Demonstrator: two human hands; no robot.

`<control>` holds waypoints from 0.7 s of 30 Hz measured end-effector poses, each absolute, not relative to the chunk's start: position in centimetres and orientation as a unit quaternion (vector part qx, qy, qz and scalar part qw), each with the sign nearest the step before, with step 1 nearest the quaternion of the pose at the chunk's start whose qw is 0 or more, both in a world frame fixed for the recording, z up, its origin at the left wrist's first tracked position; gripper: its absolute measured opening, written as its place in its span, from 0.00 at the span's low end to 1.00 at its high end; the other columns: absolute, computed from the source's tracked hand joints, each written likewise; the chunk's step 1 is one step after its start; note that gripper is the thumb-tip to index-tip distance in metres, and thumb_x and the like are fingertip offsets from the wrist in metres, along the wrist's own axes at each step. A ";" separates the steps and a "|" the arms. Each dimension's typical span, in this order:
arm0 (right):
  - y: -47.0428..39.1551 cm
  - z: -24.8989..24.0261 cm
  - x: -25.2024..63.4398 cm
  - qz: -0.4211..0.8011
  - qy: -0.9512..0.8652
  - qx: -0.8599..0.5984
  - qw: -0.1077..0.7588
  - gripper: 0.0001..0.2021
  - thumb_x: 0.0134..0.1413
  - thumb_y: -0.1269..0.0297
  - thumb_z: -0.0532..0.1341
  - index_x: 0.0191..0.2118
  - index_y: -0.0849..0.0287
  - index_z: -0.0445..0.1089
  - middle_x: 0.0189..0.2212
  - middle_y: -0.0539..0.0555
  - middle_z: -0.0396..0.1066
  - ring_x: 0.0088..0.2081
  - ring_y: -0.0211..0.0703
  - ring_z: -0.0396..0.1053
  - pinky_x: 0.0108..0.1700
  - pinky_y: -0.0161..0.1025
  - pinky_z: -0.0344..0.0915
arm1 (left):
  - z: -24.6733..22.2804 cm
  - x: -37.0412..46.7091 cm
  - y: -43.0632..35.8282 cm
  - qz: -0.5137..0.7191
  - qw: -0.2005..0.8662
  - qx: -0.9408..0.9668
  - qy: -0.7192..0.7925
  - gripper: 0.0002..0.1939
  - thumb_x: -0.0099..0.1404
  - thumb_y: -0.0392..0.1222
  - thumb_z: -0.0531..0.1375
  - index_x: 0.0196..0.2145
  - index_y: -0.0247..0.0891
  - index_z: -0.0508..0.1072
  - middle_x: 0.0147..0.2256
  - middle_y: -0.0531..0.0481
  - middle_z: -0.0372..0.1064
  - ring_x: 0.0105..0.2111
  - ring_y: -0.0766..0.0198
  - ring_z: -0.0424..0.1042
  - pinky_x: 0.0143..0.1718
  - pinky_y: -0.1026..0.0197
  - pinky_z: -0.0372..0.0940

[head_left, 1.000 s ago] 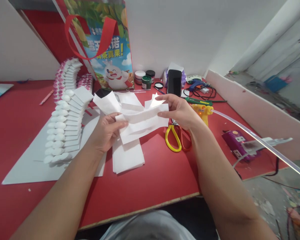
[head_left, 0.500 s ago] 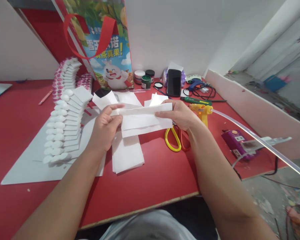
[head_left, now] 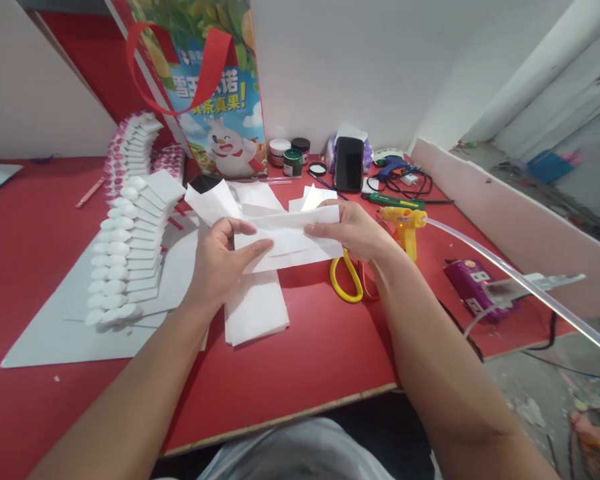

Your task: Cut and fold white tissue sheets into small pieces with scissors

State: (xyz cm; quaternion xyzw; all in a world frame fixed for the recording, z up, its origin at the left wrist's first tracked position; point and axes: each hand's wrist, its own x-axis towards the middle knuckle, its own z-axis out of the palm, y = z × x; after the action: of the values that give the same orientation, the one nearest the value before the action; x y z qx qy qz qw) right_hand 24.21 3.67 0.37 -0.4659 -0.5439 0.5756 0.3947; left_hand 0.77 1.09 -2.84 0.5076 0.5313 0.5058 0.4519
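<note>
A folded strip of white paper [head_left: 290, 233] is stretched between my two hands above the table. My left hand [head_left: 225, 257] pinches its left end, thumb on the near face and fingers behind. The right end is gripped by my right hand [head_left: 353, 230], with the thumb across the front. Below the strip lies a stack of white paper pieces [head_left: 257, 310]. More loose white sheets [head_left: 260, 197] lie just behind it. Scissors with yellow and red handles [head_left: 346, 279] rest under my right hand, their blades hidden.
Rows of white spoon-like pieces on cards [head_left: 125, 260] stand at left on a white board [head_left: 45, 340]. A yellow glue gun [head_left: 405, 223], purple power box [head_left: 480, 287], phone [head_left: 349, 163], paint jars [head_left: 293, 162] and printed bag [head_left: 220, 100] surround the papers.
My left hand has shifted right along the paper strip, its thumb now farther over the front face. The right hand stays nearly in place, still gripping the other end.
</note>
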 end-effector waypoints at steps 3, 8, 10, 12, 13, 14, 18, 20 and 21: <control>3.8 0.0 24.2 0.564 -0.559 -0.460 0.398 0.17 0.40 0.62 0.76 0.32 0.60 0.70 0.26 0.47 0.70 0.28 0.36 0.68 0.27 0.32 0.62 | -2.8 1.1 1.1 0.519 0.465 0.479 0.534 0.25 0.47 0.40 0.75 0.41 0.40 0.71 0.32 0.54 0.73 0.32 0.61 0.74 0.33 0.61 0.69; 3.7 0.0 24.6 0.567 -0.575 -0.448 0.385 0.17 0.37 0.66 0.76 0.35 0.60 0.73 0.28 0.48 0.74 0.31 0.38 0.71 0.33 0.35 0.67 | -2.3 0.7 1.3 0.537 0.571 0.400 0.475 0.37 0.44 0.36 0.76 0.52 0.40 0.73 0.39 0.49 0.79 0.39 0.55 0.79 0.42 0.54 0.74; 3.7 0.0 24.5 0.585 -0.568 -0.438 0.379 0.17 0.36 0.67 0.76 0.36 0.62 0.76 0.30 0.50 0.76 0.33 0.41 0.73 0.36 0.37 0.69 | -2.3 0.4 1.4 0.508 0.616 0.389 0.459 0.26 0.45 0.37 0.77 0.43 0.37 0.78 0.39 0.46 0.81 0.38 0.52 0.80 0.43 0.52 0.75; 3.8 0.1 24.4 0.605 -0.550 -0.430 0.384 0.16 0.35 0.67 0.76 0.35 0.63 0.78 0.31 0.52 0.78 0.34 0.41 0.74 0.39 0.38 0.71 | -2.4 0.3 1.4 0.496 0.630 0.381 0.460 0.20 0.45 0.38 0.77 0.37 0.36 0.81 0.37 0.45 0.82 0.37 0.52 0.80 0.42 0.52 0.75; 3.8 0.1 24.3 0.613 -0.538 -0.427 0.391 0.16 0.34 0.67 0.77 0.35 0.63 0.79 0.32 0.52 0.78 0.34 0.41 0.74 0.40 0.38 0.71 | -2.5 0.2 1.4 0.500 0.628 0.379 0.461 0.19 0.45 0.38 0.77 0.37 0.36 0.81 0.36 0.45 0.82 0.37 0.52 0.80 0.42 0.52 0.75; 3.8 0.1 24.3 0.620 -0.526 -0.423 0.400 0.16 0.33 0.67 0.77 0.34 0.62 0.79 0.32 0.52 0.79 0.34 0.41 0.74 0.40 0.38 0.71 | -2.5 0.3 1.3 0.503 0.627 0.381 0.458 0.18 0.46 0.38 0.77 0.36 0.36 0.81 0.36 0.45 0.82 0.38 0.52 0.80 0.44 0.52 0.75; 3.8 0.3 24.1 0.620 -0.503 -0.430 0.421 0.14 0.32 0.67 0.77 0.32 0.62 0.79 0.30 0.52 0.79 0.32 0.39 0.73 0.37 0.36 0.72 | -2.4 0.5 1.1 0.517 0.619 0.408 0.428 0.17 0.48 0.39 0.76 0.38 0.36 0.82 0.37 0.46 0.82 0.41 0.51 0.80 0.46 0.51 0.76; 3.7 0.4 24.2 0.614 -0.509 -0.437 0.416 0.13 0.34 0.66 0.76 0.31 0.62 0.79 0.28 0.51 0.78 0.28 0.38 0.72 0.32 0.35 0.70 | -2.3 0.6 1.1 0.518 0.609 0.415 0.435 0.17 0.49 0.39 0.75 0.38 0.36 0.82 0.37 0.47 0.82 0.38 0.52 0.80 0.40 0.52 0.77; 3.6 0.5 24.3 0.612 -0.513 -0.437 0.414 0.13 0.35 0.66 0.76 0.32 0.62 0.79 0.27 0.51 0.77 0.27 0.38 0.71 0.29 0.35 0.70 | -2.3 0.6 1.0 0.514 0.606 0.418 0.441 0.17 0.49 0.39 0.75 0.38 0.36 0.82 0.37 0.47 0.82 0.36 0.53 0.80 0.36 0.52 0.78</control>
State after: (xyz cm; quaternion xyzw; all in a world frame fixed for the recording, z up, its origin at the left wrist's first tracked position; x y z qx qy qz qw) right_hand 24.29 3.63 0.53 -0.4371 -0.5135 0.6115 0.4139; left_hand 0.60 1.04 -2.25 0.4177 0.4408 0.5139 0.6059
